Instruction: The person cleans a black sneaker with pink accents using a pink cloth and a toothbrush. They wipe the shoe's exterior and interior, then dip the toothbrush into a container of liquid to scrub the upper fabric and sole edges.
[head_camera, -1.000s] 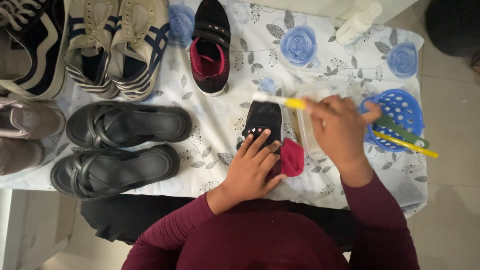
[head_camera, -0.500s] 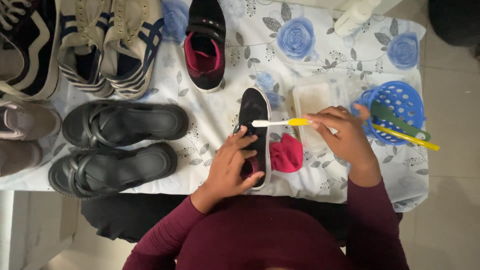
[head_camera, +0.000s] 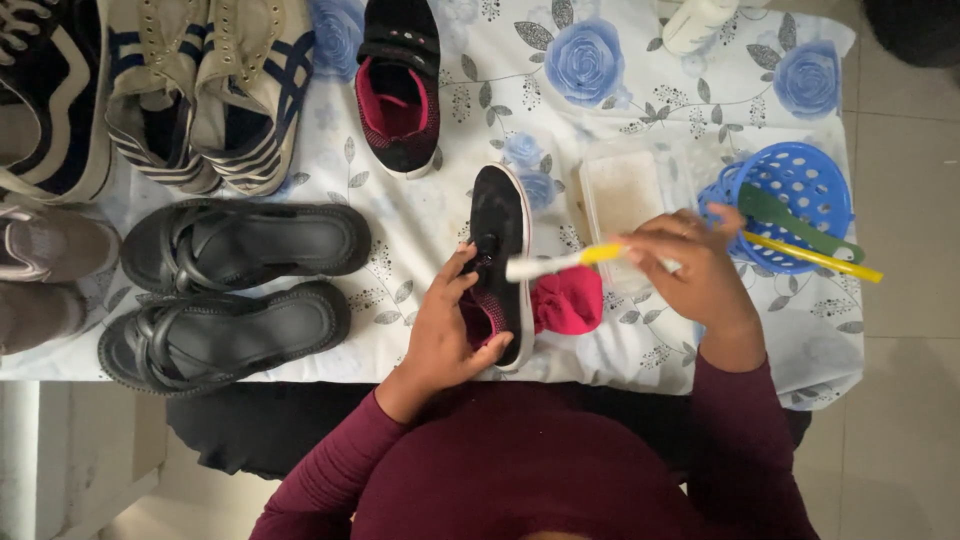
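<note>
A small black shoe (head_camera: 497, 250) with a pink lining lies on its side near the front edge of the surface (head_camera: 640, 360), toe pointing away from the person, as a white-headed toothbrush with a yellow handle (head_camera: 565, 262) is held across its upper. The left hand (head_camera: 450, 325) has its grip closed on the shoe's heel end, fingers hooked into the opening, pinning it to the flower-printed cloth; the right hand (head_camera: 695, 265) has a narrow grip pinched around the brush handle, bristles at the shoe's side. A crumpled pink cloth (head_camera: 568, 300) sits touching the shoe on its right, and a shallow clear tub (head_camera: 622, 200) stands just beyond. Further right, a blue perforated basket (head_camera: 800, 190) holds a green-handled tool and a yellow stick. The matching black shoe (head_camera: 398, 90) stands upright further back; a pair of black sandals (head_camera: 240, 280) and several striped sneakers (head_camera: 200, 90) fill the left side. To scrub well here, it seems best to keep the heel braced firmly so the shoe cannot roll, work the bristles in short strokes along the fabric, and turn the shoe with the left hand rather than stretching the brush arm across it
</note>
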